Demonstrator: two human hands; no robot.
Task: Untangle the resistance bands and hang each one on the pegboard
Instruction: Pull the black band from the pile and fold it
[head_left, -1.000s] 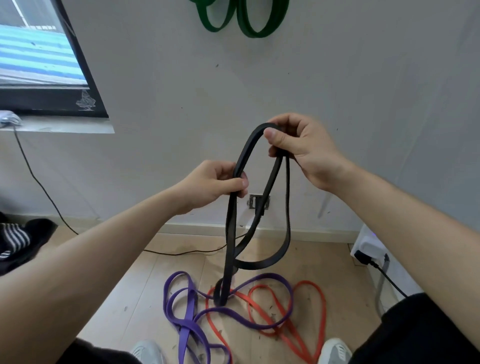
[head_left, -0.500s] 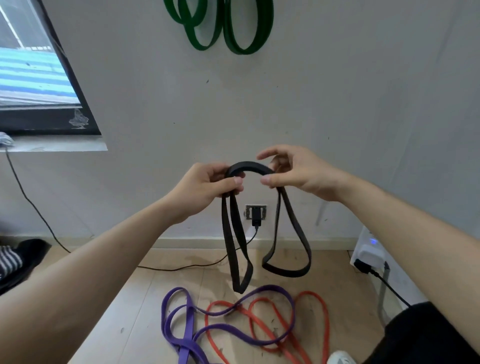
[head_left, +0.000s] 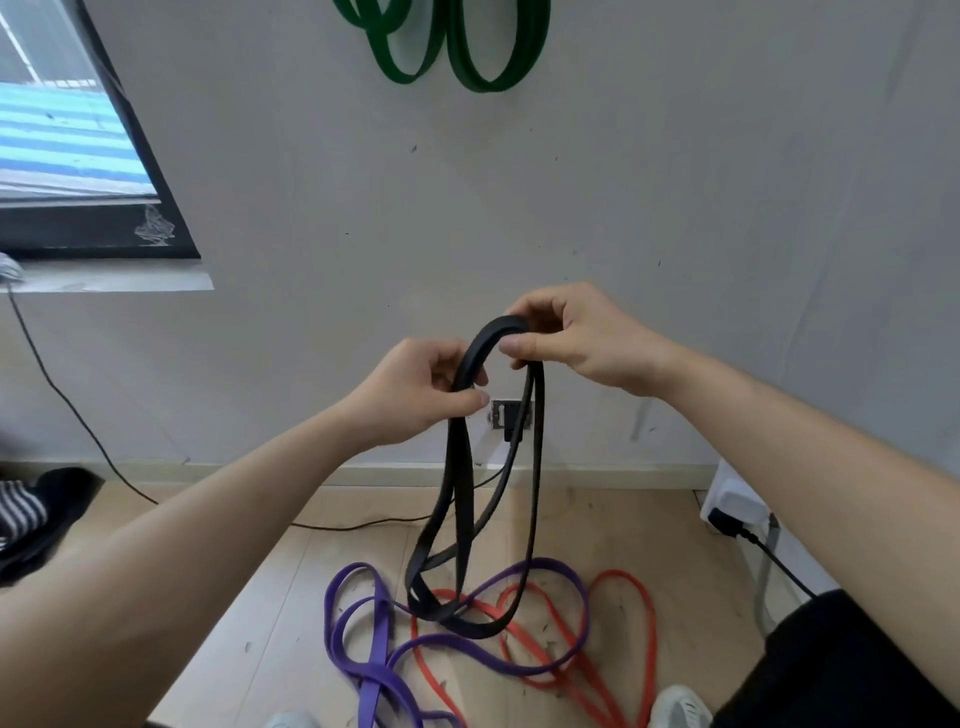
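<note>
Both hands hold a black resistance band (head_left: 460, 493) in front of the wall. My left hand (head_left: 415, 389) pinches its left strand and my right hand (head_left: 576, 338) pinches the top of the loop slightly higher. The band hangs in doubled loops whose lower ends reach down over the floor. Beneath them a purple band (head_left: 374, 670) and a red band (head_left: 618, 675) lie intertwined on the wooden floor. A green band (head_left: 467, 47) hangs in two loops high on the wall; its hook is out of view.
A wall socket (head_left: 506, 415) with a plugged cable sits behind the black band. A white device (head_left: 732, 506) with a black plug stands at the right by the wall. A window (head_left: 62, 156) is at upper left, dark clothing (head_left: 31, 514) on the floor at left. My shoes (head_left: 675, 709) show at the bottom.
My right hand has risen slightly above the left. The black band's hanging loops have lengthened and dropped down to the purple and red bands on the floor.
</note>
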